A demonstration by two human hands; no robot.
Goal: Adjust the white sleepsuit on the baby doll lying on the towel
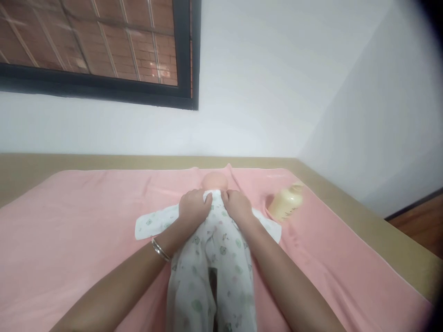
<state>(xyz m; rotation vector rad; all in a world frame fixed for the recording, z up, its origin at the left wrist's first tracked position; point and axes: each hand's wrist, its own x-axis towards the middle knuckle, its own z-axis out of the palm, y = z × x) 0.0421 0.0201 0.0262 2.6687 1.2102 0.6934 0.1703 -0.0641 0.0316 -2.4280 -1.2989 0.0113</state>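
A white baby garment point(221, 240) printed with small green figures stretches toward me, its two legs parted at the bottom of the view. My left hand point(194, 205) is closed on the left side of its top edge, thumb toward the middle. On the opposite side, my right hand point(238, 205) grips the same edge. White printed sleeves, a left sleeve point(154, 222) and a right sleeve point(270, 225), spread flat on both sides; whether they belong to the same garment I cannot tell. Just beyond my hands shows a smooth, round, skin-toned doll's head point(214, 180).
A pink blanket point(86, 230) covers most of the tan surface point(346, 216). On its right lies a cream baby bottle point(286, 203). A white wall point(249, 92) stands behind, with a dark-framed window point(194, 55) at upper left. My left wrist wears a silver bangle point(159, 249).
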